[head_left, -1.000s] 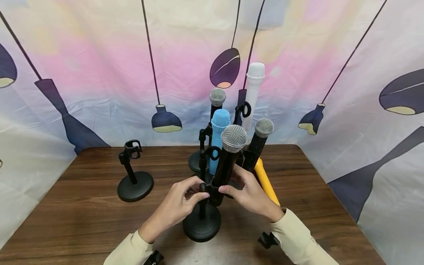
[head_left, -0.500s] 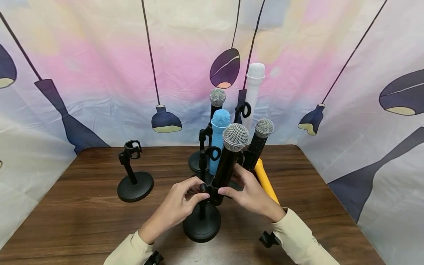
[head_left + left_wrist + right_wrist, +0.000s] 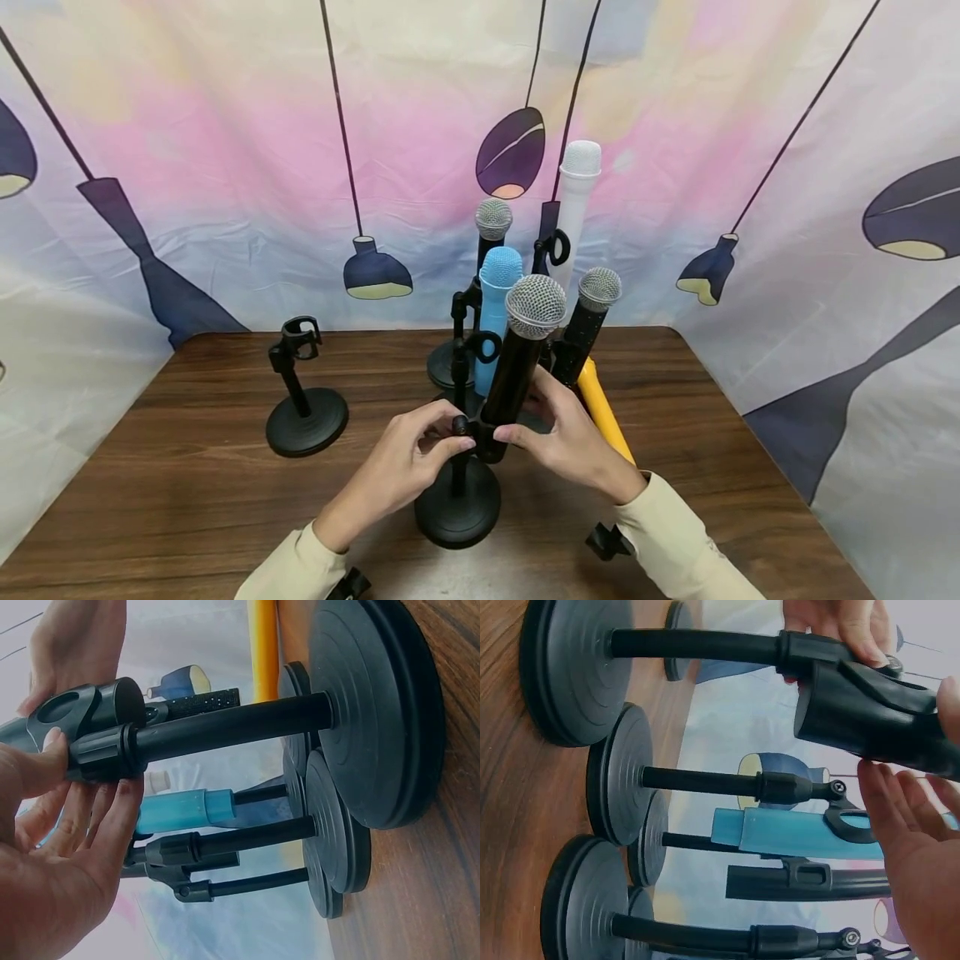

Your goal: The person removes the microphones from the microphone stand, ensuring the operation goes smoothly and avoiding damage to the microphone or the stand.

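Note:
In the head view my left hand [image 3: 405, 462] pinches the top of a black desk microphone stand [image 3: 457, 504] just below its clip. My right hand [image 3: 570, 437] holds a black microphone [image 3: 513, 367] with a silver mesh head by its lower body. That microphone leans to the right, its lower end in the stand's clip. In the left wrist view the left fingers wrap the collar [image 3: 101, 754] at the top of the pole. The right wrist view shows the microphone's butt end [image 3: 840, 712] poking out past the clip, with the right fingers along its underside.
Behind the hands stand a blue microphone [image 3: 495, 321], a white one [image 3: 573, 208] and two black ones with silver heads, crowded together with their stands. A yellow microphone [image 3: 603, 412] slants beside the right wrist. A bare stand [image 3: 306, 421] is at left on the wooden table [image 3: 187, 492].
The held microphone's head has shifted slightly up and to the right, sliding a little in the clip. Both hands stay nearly in place.

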Available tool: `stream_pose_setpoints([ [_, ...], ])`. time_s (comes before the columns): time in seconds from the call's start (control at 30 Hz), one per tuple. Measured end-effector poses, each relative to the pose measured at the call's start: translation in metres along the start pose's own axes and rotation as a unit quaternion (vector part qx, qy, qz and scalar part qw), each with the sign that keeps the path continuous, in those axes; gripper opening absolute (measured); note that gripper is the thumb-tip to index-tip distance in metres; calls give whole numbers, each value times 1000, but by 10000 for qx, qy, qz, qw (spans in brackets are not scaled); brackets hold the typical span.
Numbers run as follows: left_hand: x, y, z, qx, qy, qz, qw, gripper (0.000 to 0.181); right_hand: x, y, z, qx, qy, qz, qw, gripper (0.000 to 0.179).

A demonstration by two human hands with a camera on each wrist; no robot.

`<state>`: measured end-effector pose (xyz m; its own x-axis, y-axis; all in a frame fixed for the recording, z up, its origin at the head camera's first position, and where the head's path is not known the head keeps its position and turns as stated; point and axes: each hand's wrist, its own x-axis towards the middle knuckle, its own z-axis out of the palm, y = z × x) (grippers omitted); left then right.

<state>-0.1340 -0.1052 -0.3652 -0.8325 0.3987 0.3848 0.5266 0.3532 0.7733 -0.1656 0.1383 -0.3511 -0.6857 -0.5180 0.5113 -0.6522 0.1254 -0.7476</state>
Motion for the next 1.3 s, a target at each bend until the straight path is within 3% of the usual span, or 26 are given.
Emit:
stream_pose_setpoints([
  [0.3,1,1,1,35,33,15,10000,4,2,-6,-1,-747,20,-255,9969,47],
  [0.57,1,1,1,-31,-22,13,10000,4,0,-2,-1,104,-108,32,9999,62],
  [0.87,2,1,0,6,9,31,10000,4,2,-3,0,-779,145,-325,9963,42],
  [1.13,0,-1,1,-53,-39,27,10000,4,1,-2,-2,186,-144,145,9996,64],
  [1.3,2,-1,2,-54,3,118,9999,6,3,-4,0,-223,-19,23,9997,52],
])
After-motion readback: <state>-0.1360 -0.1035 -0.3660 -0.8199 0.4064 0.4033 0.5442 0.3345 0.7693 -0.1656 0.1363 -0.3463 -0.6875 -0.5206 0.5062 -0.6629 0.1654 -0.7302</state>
